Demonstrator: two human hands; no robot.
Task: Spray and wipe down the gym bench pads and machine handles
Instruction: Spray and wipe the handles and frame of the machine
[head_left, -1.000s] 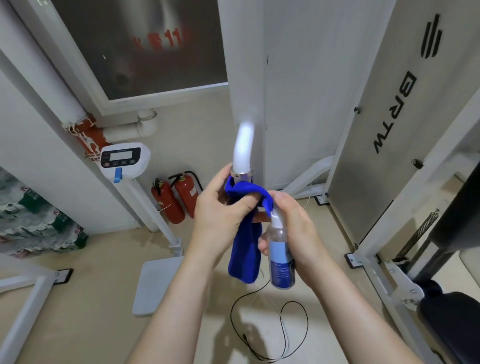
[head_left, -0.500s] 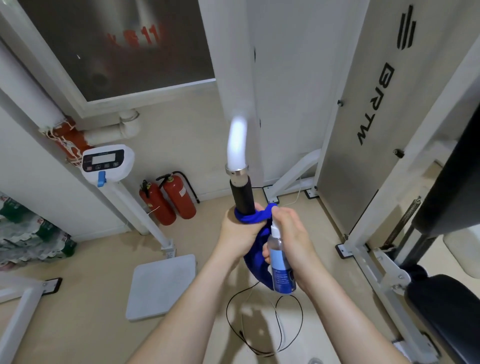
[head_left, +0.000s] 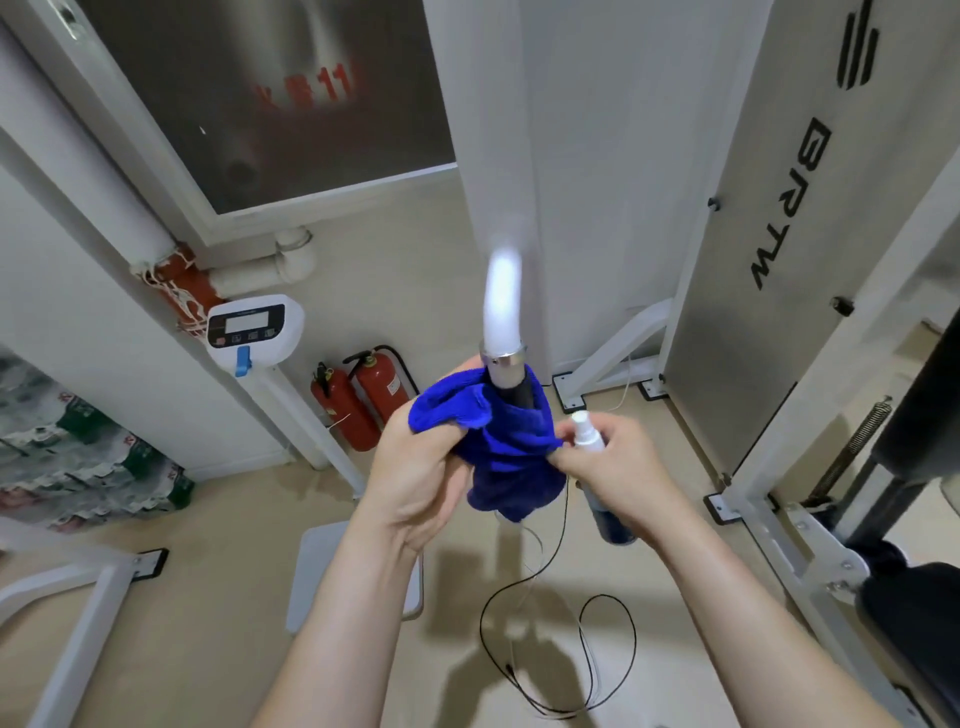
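Cloth (head_left: 511, 457), plush blue, held round cylindrical handle (head_left: 511, 382) by left hand (head_left: 415, 478); right hand (head_left: 623, 467) grips spray bottle (head_left: 589, 439).

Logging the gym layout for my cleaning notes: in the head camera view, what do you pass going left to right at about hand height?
Bottled water packs → scale display → fire extinguishers → left hand → blue cloth → right hand holding the spray bottle → BRTW panel.
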